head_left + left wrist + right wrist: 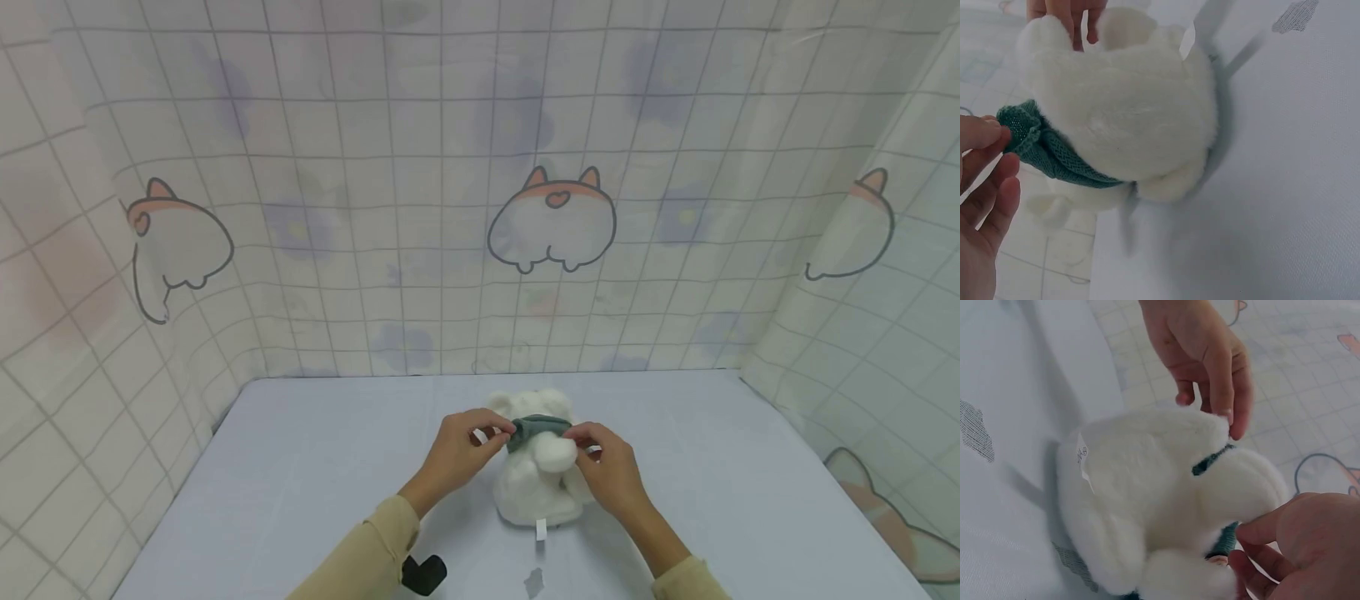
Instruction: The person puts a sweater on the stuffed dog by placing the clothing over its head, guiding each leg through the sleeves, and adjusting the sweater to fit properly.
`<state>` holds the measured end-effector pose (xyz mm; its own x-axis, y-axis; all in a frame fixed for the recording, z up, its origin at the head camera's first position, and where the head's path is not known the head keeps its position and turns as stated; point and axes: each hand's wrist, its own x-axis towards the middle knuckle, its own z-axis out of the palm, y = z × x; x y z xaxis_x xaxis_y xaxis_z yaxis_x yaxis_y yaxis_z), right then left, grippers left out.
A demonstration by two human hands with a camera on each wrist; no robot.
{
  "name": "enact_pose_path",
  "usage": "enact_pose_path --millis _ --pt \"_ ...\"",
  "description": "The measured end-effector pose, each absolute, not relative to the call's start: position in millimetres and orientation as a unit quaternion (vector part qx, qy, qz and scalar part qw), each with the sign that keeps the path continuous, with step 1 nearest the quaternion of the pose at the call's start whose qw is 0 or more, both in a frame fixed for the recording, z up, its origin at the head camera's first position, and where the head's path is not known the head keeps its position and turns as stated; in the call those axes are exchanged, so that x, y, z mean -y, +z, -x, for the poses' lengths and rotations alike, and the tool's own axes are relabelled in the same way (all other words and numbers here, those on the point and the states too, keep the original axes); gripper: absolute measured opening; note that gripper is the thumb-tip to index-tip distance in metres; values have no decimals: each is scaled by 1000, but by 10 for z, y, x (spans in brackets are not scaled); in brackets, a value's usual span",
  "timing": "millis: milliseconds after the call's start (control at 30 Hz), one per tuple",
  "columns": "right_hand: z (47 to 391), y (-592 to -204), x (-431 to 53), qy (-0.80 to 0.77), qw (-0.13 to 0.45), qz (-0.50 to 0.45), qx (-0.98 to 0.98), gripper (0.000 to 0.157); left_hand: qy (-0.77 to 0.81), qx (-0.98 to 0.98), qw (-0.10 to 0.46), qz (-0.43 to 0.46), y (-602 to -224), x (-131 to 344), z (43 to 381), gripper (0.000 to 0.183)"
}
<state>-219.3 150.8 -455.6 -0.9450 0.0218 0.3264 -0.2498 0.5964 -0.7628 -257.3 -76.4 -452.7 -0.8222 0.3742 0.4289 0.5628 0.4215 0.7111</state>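
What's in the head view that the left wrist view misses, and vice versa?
Head only: the black object on the table and both beige sleeves.

Left wrist only: the knit weave of the green scarf, with its gathered end close up; in the head view the weave is too small to make out.

Both: the white plush toy wearing that scarf, its white tag, the grey patch, the left hand pinching the scarf, and the right hand.
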Motion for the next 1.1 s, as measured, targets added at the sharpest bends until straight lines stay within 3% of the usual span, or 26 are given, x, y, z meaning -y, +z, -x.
enact_pose_path --millis 533,733,1100 --pt "2205 -4567 -1455 459 111 -51 880 22 -388 882 65 261 -4589 682 2673 21" --pt "2219 -4574 -1434 457 115 -54 880 23 -380 890 23 252 -4568 643 2732 25" --pt "2226 -4581 -1393 466 112 -55 876 24 -391 890 28 234 -4564 646 2832 17"
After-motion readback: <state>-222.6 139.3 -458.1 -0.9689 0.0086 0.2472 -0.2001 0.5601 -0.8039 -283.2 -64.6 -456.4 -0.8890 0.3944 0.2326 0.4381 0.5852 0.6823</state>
